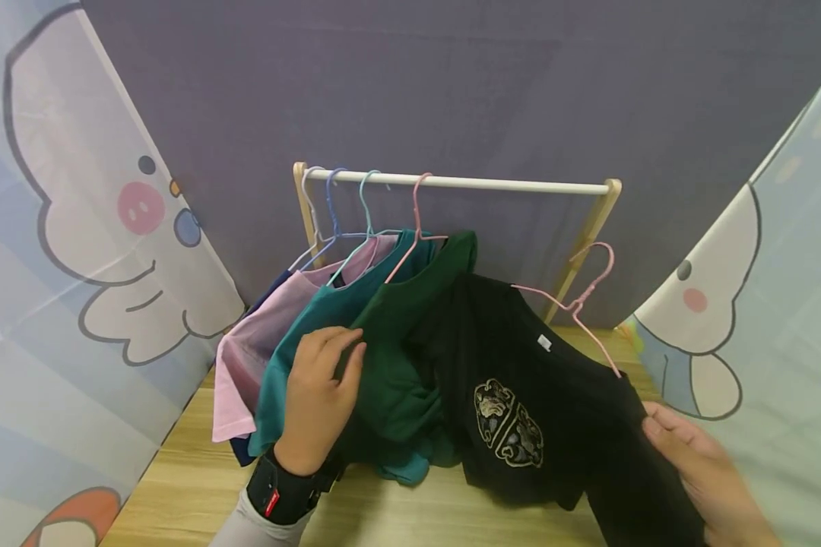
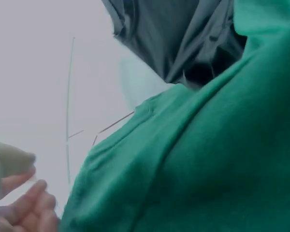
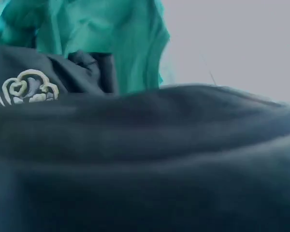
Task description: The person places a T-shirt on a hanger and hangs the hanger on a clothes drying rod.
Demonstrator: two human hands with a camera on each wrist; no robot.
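A black T-shirt (image 1: 568, 410) with a gold embroidered emblem hangs tilted on a pink hanger (image 1: 581, 304), whose hook is off the rail. My right hand (image 1: 698, 463) pinches that shirt at its shoulder and sleeve, thumb on top; in the right wrist view the dark cloth hides the fingers. In front of the dark green T-shirt (image 1: 404, 342), my left hand (image 1: 321, 387) hovers with loosely bent fingers and thumb apart. The left wrist view shows its fingertips (image 2: 34, 203) beside the green cloth, holding nothing.
A small rack has a white rail (image 1: 513, 184) on wooden posts. Hanging at its left are the green shirt, a teal shirt (image 1: 294, 357), a pink shirt (image 1: 239, 372) and a navy one. Printed curtains stand on both sides of the wooden tabletop (image 1: 171, 486).
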